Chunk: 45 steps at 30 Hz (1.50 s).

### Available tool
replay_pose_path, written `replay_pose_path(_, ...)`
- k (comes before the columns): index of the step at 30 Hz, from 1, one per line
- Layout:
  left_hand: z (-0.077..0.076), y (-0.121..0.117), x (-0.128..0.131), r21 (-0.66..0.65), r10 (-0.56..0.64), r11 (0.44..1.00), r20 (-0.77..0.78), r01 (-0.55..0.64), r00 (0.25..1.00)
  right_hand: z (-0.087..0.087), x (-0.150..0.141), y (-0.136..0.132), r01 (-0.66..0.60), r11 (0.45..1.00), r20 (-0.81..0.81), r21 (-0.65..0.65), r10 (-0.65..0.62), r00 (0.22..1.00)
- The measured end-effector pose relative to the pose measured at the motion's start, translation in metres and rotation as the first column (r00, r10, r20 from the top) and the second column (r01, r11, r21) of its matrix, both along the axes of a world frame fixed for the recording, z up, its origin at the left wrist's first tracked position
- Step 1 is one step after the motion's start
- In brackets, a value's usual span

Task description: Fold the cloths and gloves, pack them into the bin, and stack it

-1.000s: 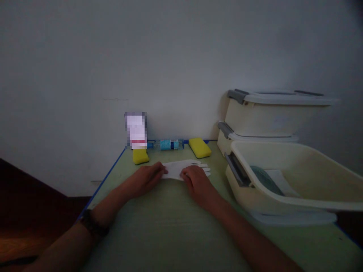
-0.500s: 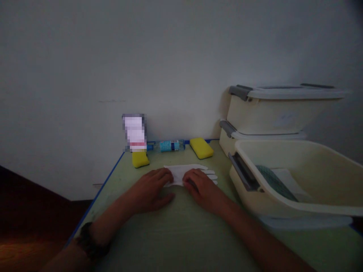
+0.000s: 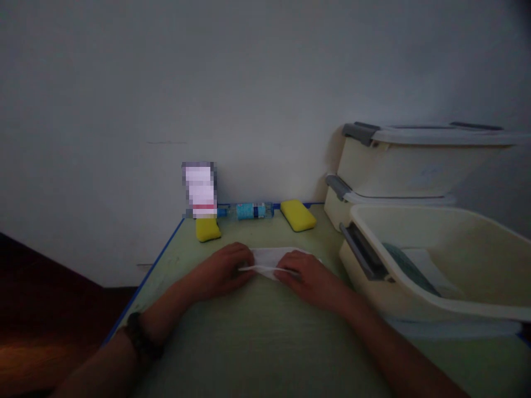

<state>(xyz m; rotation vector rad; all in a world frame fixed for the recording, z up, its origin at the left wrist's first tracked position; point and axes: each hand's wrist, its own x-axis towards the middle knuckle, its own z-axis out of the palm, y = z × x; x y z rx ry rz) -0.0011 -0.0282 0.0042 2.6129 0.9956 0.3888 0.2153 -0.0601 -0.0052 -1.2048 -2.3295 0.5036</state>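
A white glove [image 3: 267, 257] is stretched between my two hands, low over the green tabletop [image 3: 257, 337]. My left hand [image 3: 228, 269] pinches its left end, the thumb below and the fingers above. On the other side my right hand [image 3: 305, 275] grips the glove's near edge, covering most of the glove's fingers. The near edge is lifted and forms a thin fold from one hand to the other. A dark beaded bracelet [image 3: 143, 336] circles my left wrist.
Behind the glove lie a bottle with a blue label [image 3: 251, 210], a yellow sponge [image 3: 297, 215] and another sponge [image 3: 207, 229] beneath a propped, blurred phone [image 3: 201, 188]. At right stand an open cream bin [image 3: 360, 276] and stacked lidded boxes [image 3: 398, 163].
Both hands have closed on the glove and raised its near edge off the table, where it lay flat before. My right hand has shifted slightly right, and the view has moved a little.
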Motion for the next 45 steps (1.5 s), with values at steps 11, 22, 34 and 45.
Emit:
replay_pose_path(11, -0.002, -0.001, 0.003, -0.068, -0.078, 0.994, 0.092, 0.084, 0.993, -0.004, 0.008, 0.004, 0.174, 0.983, -0.012, -0.055, -0.175, 0.984)
replay_pose_path(22, -0.006, 0.002, 0.007, -0.149, 0.155, 0.978, 0.045, -0.147, 0.987, -0.004, 0.012, 0.001, 0.34, 0.938, 0.065, -0.07, -0.336, 0.94)
replay_pose_path(34, -0.012, 0.002, 0.005, -0.01, 0.071, 0.997, 0.11, -0.071, 0.991, -0.006, 0.008, 0.004, 0.37, 0.927, 0.076, -0.057, -0.366, 0.928)
replay_pose_path(45, -0.01, 0.005, 0.007, -0.141, 0.237, 0.965, 0.108, -0.221, 0.966, -0.002, 0.006, 0.002, 0.351, 0.935, 0.137, 0.051, -0.355, 0.925)
